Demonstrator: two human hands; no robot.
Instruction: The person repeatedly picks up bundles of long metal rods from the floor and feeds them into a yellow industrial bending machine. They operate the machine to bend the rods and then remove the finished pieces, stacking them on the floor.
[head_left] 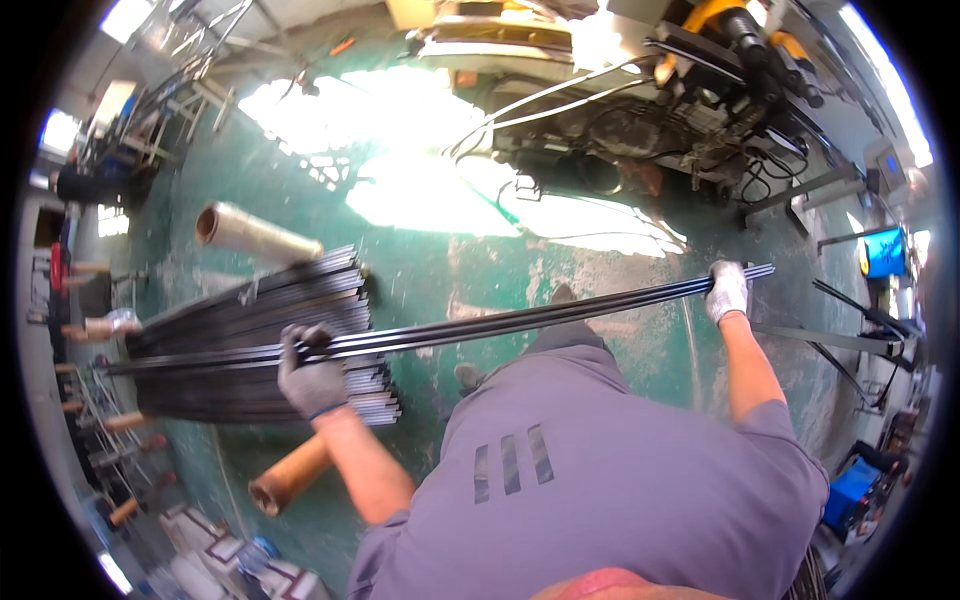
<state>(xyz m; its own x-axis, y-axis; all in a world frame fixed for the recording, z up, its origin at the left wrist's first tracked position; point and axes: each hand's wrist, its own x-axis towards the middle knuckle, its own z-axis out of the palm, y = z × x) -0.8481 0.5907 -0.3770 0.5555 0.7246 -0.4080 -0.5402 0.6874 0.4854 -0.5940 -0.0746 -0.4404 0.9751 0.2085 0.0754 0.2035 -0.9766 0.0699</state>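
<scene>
A few long, thin dark metal bars [520, 321] stretch across in front of my body, held together as a bundle. My left hand [312, 380], in a pale glove with dark fingertips, is wrapped round them above the pile. Near their right end my right hand [728, 292], in a white glove, closes round the same bars, whose tips stick out just past it. Under and beyond my left hand lies a wide pile of similar metal bars [335, 292], their cut ends facing right. The bars' far left end blurs into the pile.
One thick roll [262, 236] lies behind the pile, and a brown cardboard tube [292, 474] in front. Machinery with cables [640, 125] stands at the back right. A metal stand [830, 340] and a blue box-shaped machine [882, 253] are at the right. Sunlight falls on the green floor [420, 270].
</scene>
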